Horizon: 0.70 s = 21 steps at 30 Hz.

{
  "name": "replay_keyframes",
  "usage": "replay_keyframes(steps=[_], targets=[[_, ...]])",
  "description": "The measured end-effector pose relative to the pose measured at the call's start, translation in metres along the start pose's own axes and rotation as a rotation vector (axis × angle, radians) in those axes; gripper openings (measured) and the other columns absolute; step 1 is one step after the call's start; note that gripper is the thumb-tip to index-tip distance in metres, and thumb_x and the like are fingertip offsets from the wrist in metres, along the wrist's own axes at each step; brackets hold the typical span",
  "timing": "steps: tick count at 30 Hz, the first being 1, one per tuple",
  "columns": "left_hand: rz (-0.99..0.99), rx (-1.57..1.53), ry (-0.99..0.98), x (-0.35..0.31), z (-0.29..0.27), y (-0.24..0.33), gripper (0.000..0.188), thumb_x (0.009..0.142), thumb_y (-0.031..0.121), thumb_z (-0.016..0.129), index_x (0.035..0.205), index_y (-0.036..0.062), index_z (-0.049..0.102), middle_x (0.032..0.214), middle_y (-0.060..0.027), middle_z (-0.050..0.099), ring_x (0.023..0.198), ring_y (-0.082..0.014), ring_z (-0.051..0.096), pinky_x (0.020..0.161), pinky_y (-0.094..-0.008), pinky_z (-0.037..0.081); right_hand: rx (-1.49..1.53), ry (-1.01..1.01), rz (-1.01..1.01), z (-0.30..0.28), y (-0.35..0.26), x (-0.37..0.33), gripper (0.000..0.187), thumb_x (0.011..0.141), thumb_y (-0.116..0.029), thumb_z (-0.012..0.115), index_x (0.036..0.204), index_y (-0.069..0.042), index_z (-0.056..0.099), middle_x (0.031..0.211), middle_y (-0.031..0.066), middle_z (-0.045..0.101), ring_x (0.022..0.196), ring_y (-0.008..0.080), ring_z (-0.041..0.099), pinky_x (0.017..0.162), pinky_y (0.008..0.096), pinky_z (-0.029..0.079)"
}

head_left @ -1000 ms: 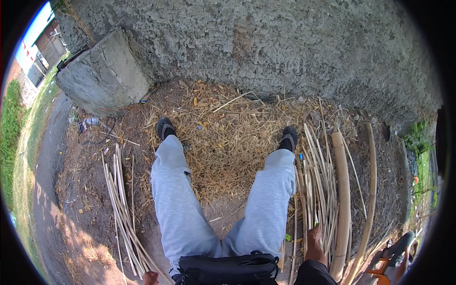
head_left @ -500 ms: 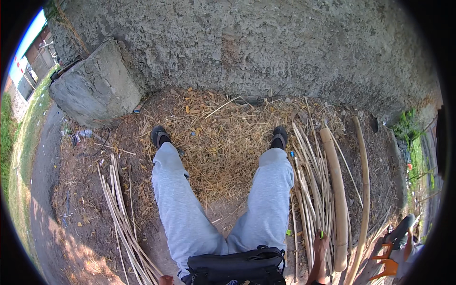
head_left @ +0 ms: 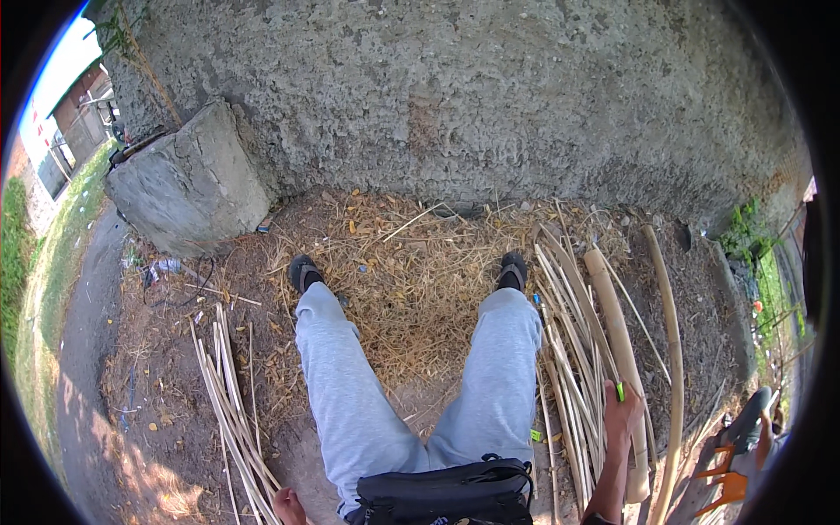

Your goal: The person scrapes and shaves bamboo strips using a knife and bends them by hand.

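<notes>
At the lower right, my right hand point(head_left: 623, 416) is closed over the pile of split bamboo strips point(head_left: 569, 376). A broad brownish bamboo strip point(head_left: 581, 302) runs from its fingers toward the wall. A small bright green piece point(head_left: 620, 391) shows at the fingers; its kind is unclear. My left hand point(head_left: 289, 507) is at the lower edge, beside the near ends of another bundle of thin bamboo strips point(head_left: 232, 398). Its fingers look curled, but what they hold, if anything, is hidden.
Thick bamboo poles point(head_left: 619, 324) lie right of the pile. A rough concrete wall point(head_left: 472, 105) stands ahead, with a concrete block point(head_left: 188, 184) at its left. Dry shavings point(head_left: 407, 306) cover the ground between my feet. An orange object point(head_left: 724, 486) and someone's leg show at far right.
My right hand has moved forward and slightly right, and the broad bamboo strip now shows at its fingers. More of my left hand has come into view. The whole view has shifted slightly.
</notes>
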<state>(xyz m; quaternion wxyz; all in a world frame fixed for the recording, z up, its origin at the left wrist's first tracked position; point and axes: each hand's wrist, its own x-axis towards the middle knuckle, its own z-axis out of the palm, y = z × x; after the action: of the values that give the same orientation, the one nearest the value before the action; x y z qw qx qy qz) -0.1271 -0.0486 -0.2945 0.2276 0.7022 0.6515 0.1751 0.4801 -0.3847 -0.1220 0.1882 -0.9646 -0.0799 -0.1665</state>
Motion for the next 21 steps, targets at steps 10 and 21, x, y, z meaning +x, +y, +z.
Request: replay_keyframes(steps=[10, 21], targets=[[0.626, -0.111, 0.323, 0.095, -0.097, 0.289, 0.029, 0.091, 0.012, 0.063, 0.117, -0.0013, 0.06, 0.119, -0.0187, 0.059, 0.118, -0.0401, 0.052, 0.102, -0.0492, 0.039, 0.206, 0.024, -0.543, -0.057, -0.143, 0.024, 0.037, 0.069, -0.009, 0.076, 0.106, -0.012, 0.072, 0.075, 0.007, 0.062, 0.064, 0.0291, 0.062, 0.056, 0.0404, 0.046], [0.949, -0.02, 0.361, 0.122, -0.101, 0.388, 0.066, 0.088, 0.038, 0.067, 0.139, 0.0016, 0.046, 0.145, -0.0198, 0.043, 0.136, -0.0428, 0.037, 0.11, -0.0522, 0.034, 0.26, -0.167, -0.866, -0.073, -0.205, 0.003, 0.037, 0.064, -0.017, 0.079, 0.101, -0.017, 0.074, 0.068, -0.0005, 0.059, 0.055, 0.0211, 0.06, 0.046, 0.0365, 0.043]])
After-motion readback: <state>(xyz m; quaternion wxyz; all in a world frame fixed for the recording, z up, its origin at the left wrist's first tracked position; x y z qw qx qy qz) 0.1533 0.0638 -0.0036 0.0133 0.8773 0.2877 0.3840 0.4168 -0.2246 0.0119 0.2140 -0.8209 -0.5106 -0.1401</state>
